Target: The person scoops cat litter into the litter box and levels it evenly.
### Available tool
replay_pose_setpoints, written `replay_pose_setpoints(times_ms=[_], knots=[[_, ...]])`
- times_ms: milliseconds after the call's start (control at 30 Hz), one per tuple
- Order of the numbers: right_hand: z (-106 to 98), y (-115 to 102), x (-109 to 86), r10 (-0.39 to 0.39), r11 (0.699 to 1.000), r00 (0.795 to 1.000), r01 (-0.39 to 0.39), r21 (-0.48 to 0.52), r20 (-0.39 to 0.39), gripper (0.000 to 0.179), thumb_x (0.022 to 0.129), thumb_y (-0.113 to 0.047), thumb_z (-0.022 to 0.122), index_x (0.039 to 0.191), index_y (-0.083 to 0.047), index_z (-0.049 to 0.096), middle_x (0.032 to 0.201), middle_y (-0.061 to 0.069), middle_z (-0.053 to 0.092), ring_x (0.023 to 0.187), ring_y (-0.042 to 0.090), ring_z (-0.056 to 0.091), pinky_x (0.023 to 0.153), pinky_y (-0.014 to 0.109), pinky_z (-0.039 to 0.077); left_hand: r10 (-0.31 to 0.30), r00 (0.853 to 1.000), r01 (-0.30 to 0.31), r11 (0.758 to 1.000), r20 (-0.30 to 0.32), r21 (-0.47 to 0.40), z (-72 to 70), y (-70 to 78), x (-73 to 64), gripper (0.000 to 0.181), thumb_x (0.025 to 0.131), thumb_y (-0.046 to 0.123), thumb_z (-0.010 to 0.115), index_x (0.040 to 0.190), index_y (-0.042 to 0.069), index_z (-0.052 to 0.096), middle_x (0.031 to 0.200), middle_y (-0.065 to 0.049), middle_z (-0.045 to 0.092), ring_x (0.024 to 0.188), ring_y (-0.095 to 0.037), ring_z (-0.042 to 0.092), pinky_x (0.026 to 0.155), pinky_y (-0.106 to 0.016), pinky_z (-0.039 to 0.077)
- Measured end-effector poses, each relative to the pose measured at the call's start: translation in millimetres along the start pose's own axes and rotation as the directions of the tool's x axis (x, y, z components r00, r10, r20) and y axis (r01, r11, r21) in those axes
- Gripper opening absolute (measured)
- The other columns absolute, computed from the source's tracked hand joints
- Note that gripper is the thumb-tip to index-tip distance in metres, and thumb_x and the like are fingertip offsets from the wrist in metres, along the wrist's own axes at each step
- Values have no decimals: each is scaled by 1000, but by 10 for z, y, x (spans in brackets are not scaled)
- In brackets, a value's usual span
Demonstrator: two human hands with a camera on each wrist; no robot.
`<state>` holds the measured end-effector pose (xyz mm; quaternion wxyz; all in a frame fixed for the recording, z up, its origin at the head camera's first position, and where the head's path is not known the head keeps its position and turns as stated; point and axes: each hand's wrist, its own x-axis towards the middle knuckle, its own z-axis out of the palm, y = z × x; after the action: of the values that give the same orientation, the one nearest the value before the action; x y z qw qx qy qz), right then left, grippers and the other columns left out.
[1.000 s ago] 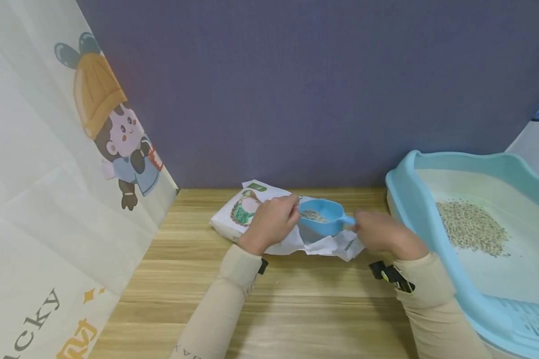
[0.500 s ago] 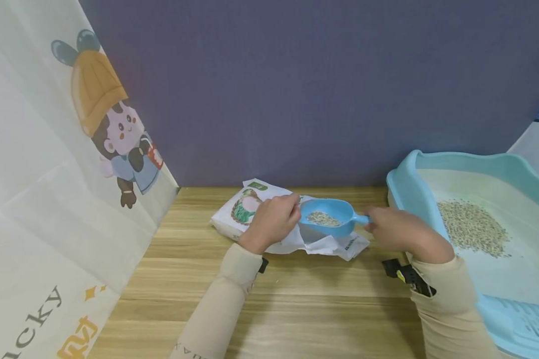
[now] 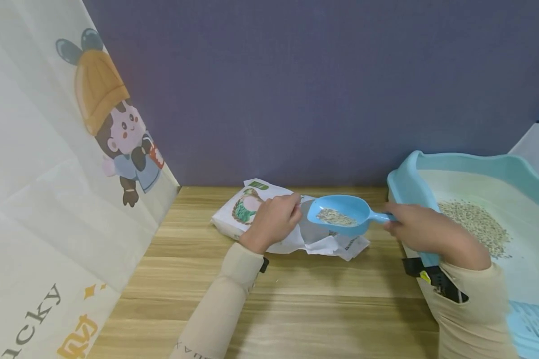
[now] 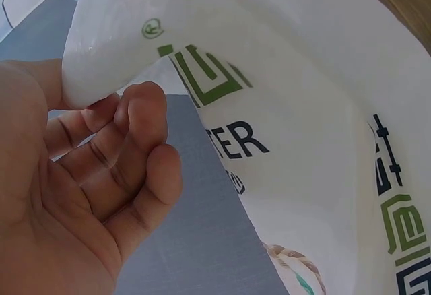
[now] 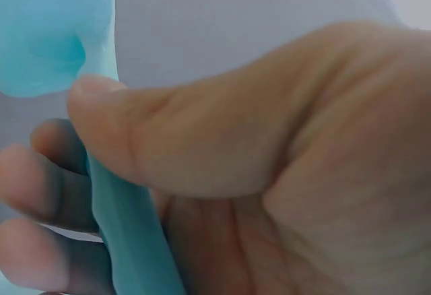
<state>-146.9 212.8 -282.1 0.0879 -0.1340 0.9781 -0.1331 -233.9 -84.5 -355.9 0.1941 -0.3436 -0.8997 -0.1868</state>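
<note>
My left hand [image 3: 274, 222] pinches the edge of a white printed bag [image 3: 229, 219] lying on its side on the wooden table. In the left wrist view the bag's film [image 4: 296, 106], with green and black lettering, is caught between thumb and fingers. My right hand [image 3: 431, 232] grips the handle of a blue scoop [image 3: 361, 214], which overlaps the bag's torn opening in the head view. Tan pellets [image 3: 337, 217] lie in the scoop's bowl. The right wrist view shows thumb and fingers wrapped around the scoop's handle [image 5: 131, 221].
A large blue and white litter box [image 3: 408, 184] stands at the right, with a heap of the same pellets [image 3: 473, 224] on its floor. Behind the table [image 3: 296, 309] rises a dark wall [image 3: 314, 89]. At the left hangs a white sheet [image 3: 31, 164] with a cartoon figure.
My right hand has moved right with the scoop, drawing it from the bag's opening so that more of the bowl and pellets show. My left hand has stayed at the bag.
</note>
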Motion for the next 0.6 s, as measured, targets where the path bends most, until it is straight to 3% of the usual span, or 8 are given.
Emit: replay_pose_setpoints(times_ms=[267, 600], knots=[[-104, 126, -94, 12, 998, 1000, -11, 54, -15, 19, 106, -15, 48, 119, -3, 54, 82, 1, 55, 65, 17, 46, 59, 33, 38, -11, 1000, 11, 1000, 2, 10, 4, -5, 32, 23, 97, 11, 50, 76, 17, 43, 61, 5, 37, 53, -7, 32, 49, -22, 25], [-244, 361, -167, 79, 993, 993, -72, 88, -82, 19, 108, -18, 46, 111, -1, 52, 85, 4, 54, 69, 19, 44, 59, 34, 36, -18, 1000, 18, 1000, -13, 14, 20, 15, 79, 23, 96, 10, 51, 76, 16, 43, 61, 6, 38, 53, -8, 34, 49, -22, 26]])
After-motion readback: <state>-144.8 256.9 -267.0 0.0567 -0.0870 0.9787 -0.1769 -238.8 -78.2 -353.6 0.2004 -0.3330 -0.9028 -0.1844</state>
